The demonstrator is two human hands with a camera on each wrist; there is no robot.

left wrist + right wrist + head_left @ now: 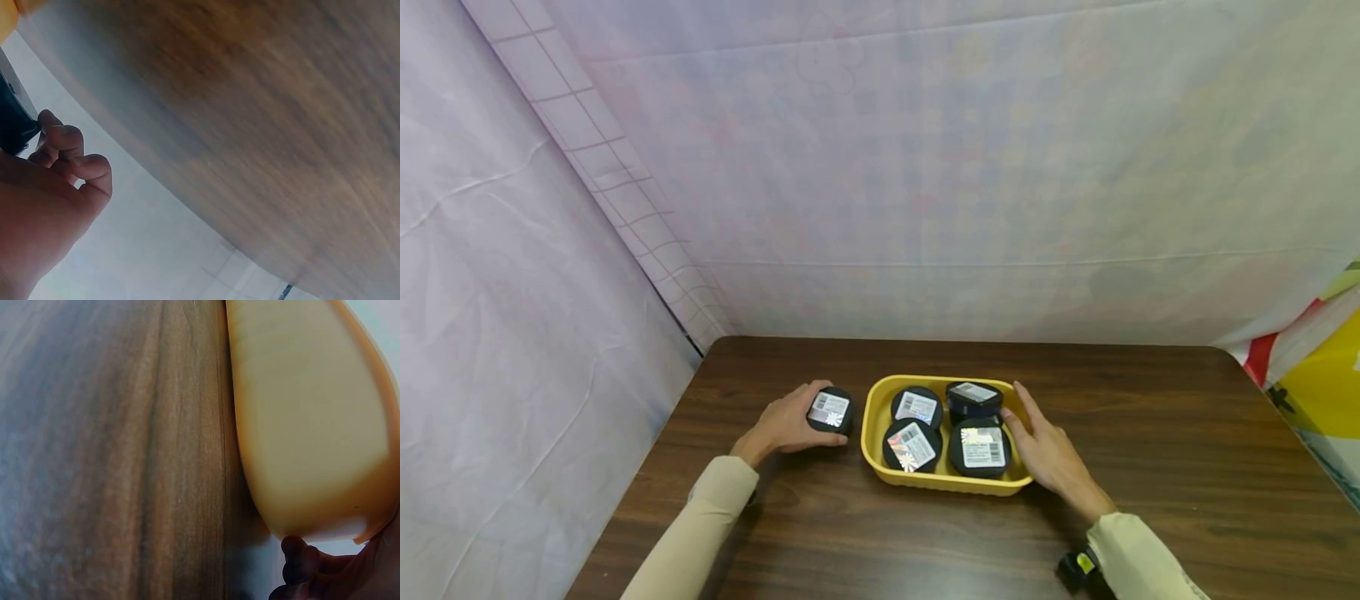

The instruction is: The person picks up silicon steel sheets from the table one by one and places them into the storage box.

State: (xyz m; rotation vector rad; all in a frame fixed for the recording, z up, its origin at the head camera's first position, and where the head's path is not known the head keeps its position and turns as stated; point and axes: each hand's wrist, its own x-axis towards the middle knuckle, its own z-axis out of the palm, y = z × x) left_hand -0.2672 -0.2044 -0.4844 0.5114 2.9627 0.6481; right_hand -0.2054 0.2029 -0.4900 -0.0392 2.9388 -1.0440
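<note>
My left hand (786,423) holds a round black jar (830,410) with a white barcode label on top, just left of a yellow plastic basket (951,482). From the left wrist, curled fingers (69,140) show beside the jar's dark edge (14,122). Several similar jars sit in the basket, one of them, the back right jar (974,398), tilted so its side shows. My right hand (1052,454) grips the basket's right end, thumb over the rim. Seen from the right wrist, its fingers (300,562) bend against the basket's outer wall (306,425).
Both arms reach over a dark brown wooden table (820,542). A black object with a yellow mark (1078,567) lies by the right sleeve, its kind unclear. Pale cloth (925,208) hangs behind the table, and bright coloured fabric (1322,375) is at the far right.
</note>
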